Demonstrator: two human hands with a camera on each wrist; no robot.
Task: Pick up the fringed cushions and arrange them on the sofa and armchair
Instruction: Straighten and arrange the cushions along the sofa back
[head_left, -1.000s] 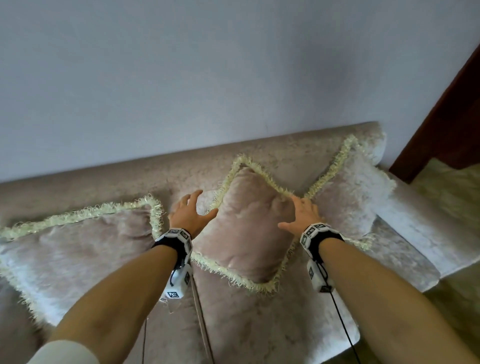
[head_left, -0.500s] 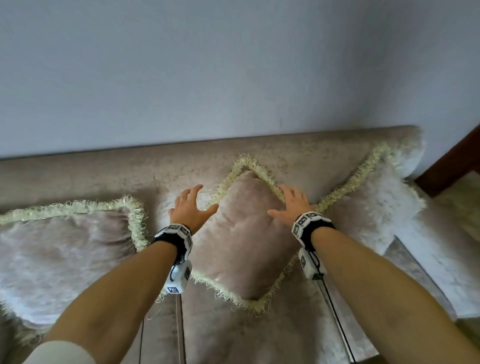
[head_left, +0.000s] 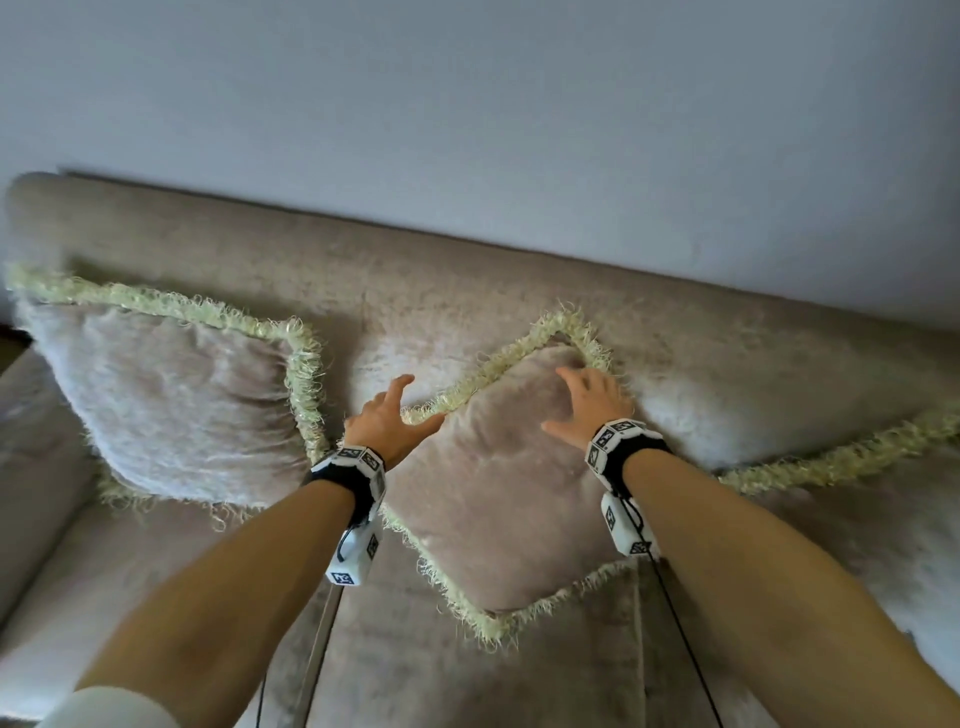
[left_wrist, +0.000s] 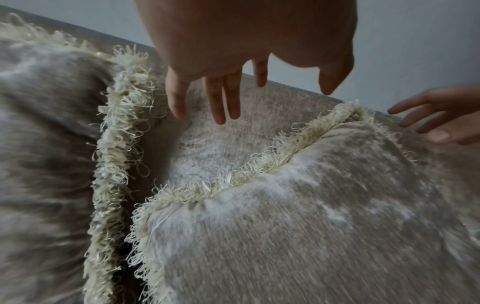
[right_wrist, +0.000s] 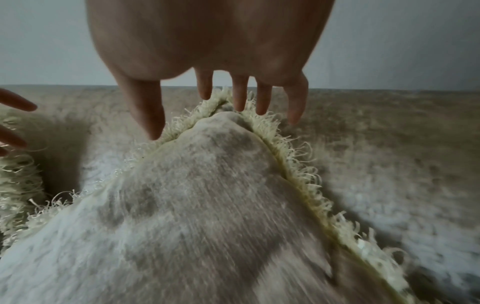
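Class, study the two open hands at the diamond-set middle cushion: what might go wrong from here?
1. The middle cushion stands on one corner against the sofa back; it may tip once unsupported.
2. Neither the left hand nor the right hand grips it.
3. Its fringe lies near the fingers and could snag.

Three fringed cushions (head_left: 498, 499), one sofa (head_left: 467, 291).

Between my hands, plush beige velvet cushion (head_left: 498, 499) with shaggy cream thread fringe, matching napped velvet sofa (head_left: 415, 291) behind, matt painted wall (head_left: 467, 104) beyond
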